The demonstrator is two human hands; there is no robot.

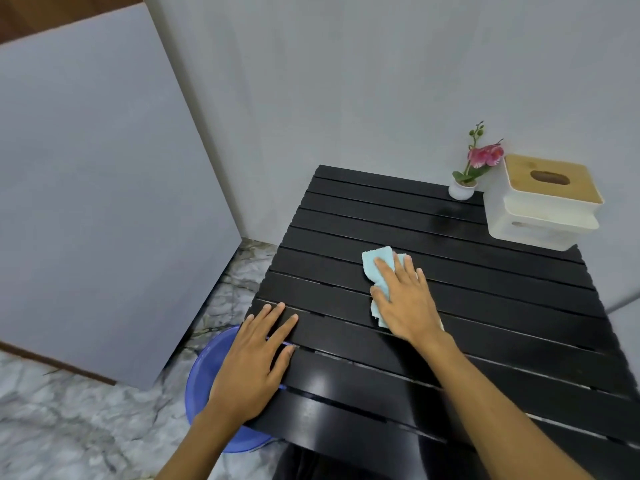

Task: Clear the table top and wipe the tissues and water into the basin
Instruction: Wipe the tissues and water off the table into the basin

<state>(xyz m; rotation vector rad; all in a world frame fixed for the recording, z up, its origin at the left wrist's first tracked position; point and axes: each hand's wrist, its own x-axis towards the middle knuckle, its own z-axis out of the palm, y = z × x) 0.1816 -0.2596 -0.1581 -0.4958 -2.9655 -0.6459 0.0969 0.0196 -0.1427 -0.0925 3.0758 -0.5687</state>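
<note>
A black slatted table [485,271] fills the right half of the view. My right hand [405,299] lies flat on a light blue cloth [375,261] and presses it onto the middle of the table top. My left hand [256,362] rests palm down with fingers spread on the table's left edge. Below that edge, on the floor, stands a blue basin [204,375], partly hidden by my left hand and the table. I see no tissues on the table. A faint wet sheen shows on the slats near the far right.
A white tissue box with a wooden lid [547,202] sits on the table's far right corner. Beside it stands a small white pot with a pink orchid [465,178]. Grey walls close in behind and to the left; the floor is marble.
</note>
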